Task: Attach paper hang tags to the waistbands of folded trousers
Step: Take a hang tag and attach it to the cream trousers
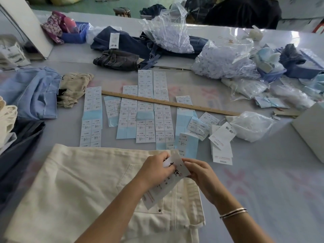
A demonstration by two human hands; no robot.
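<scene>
Both hands pinch one white hang tag (172,174) between them: the left grip (156,170) clamped on its upper left edge, the right grip (201,174) on its right edge. The tag lies over the cream trousers (78,181) near their waistband, on the desk (263,172).

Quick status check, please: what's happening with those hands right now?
Left hand and right hand both pinching hang tag. Cream trousers underneath. Nothing blocking.

The cream trousers (73,181) are showing matt woven cloth. The hang tag (164,188) is looking like smooth matt paper, the ruler (168,102) like bare wood, the bags (168,32) like glossy clear plastic.
</scene>
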